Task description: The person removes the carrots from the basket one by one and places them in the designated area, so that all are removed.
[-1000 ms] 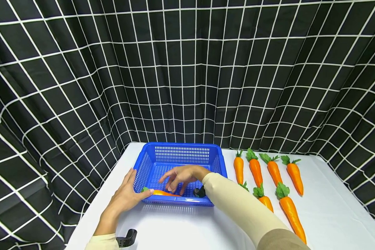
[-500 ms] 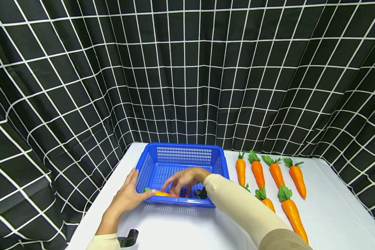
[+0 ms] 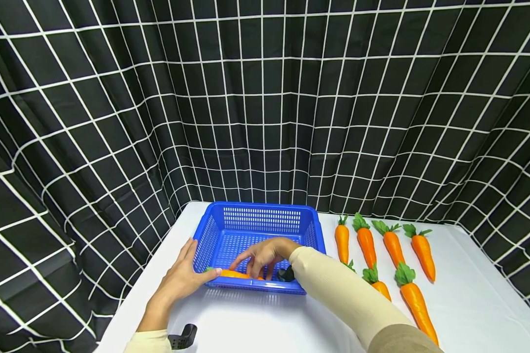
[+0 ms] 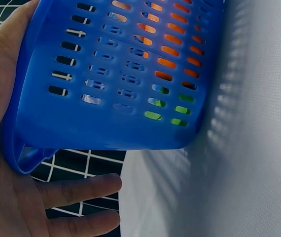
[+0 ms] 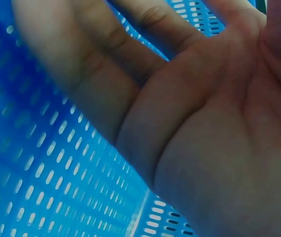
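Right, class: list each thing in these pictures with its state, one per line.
blue basket: upright on the table, one carrot inside.
carrot in the basket: lying flat, right fingertips on it.
loose carrots: seven lying on the table.
left hand: open, holding the basket's corner.
right hand: open, inside the basket.

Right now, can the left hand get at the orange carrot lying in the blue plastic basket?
Probably yes. The left hand rests against the blue plastic basket's near-left corner, thumb over the rim beside the orange carrot's green top. The basket is open-topped, though the right hand sits over the carrot.
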Action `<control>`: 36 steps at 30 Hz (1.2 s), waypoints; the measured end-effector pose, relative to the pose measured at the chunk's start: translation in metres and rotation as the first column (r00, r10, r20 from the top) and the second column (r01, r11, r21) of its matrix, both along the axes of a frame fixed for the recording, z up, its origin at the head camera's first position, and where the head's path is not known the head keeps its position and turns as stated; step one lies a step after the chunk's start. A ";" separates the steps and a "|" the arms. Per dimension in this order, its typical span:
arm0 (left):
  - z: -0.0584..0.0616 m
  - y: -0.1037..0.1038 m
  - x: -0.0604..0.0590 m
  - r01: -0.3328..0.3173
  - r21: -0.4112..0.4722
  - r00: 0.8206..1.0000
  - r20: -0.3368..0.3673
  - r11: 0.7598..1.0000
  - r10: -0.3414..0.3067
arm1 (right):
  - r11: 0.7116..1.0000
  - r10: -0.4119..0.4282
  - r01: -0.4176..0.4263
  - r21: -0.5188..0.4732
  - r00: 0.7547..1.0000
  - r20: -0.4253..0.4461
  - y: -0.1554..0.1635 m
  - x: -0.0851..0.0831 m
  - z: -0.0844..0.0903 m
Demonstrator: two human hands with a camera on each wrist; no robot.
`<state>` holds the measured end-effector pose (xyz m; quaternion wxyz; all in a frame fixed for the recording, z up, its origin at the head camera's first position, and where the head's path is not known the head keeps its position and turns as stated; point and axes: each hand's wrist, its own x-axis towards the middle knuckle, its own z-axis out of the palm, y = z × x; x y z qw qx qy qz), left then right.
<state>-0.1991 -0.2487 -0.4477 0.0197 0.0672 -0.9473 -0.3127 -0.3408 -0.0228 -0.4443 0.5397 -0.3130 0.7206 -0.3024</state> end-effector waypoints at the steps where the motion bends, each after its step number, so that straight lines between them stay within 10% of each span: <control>1: 0.000 0.000 0.000 0.000 0.000 1.000 0.000 1.000 0.000 | 1.000 -0.001 0.001 0.000 1.000 0.001 0.000 0.000 0.000; 20: -0.004 0.002 0.000 0.004 0.012 1.000 -0.008 1.000 -0.004 | 0.985 -0.081 0.087 -0.149 0.995 0.050 0.004 -0.003 0.003; 36: 0.000 0.000 -0.001 -0.005 -0.002 1.000 0.010 1.000 0.005 | 0.917 -0.173 0.161 -0.364 0.985 0.001 0.010 -0.009 0.013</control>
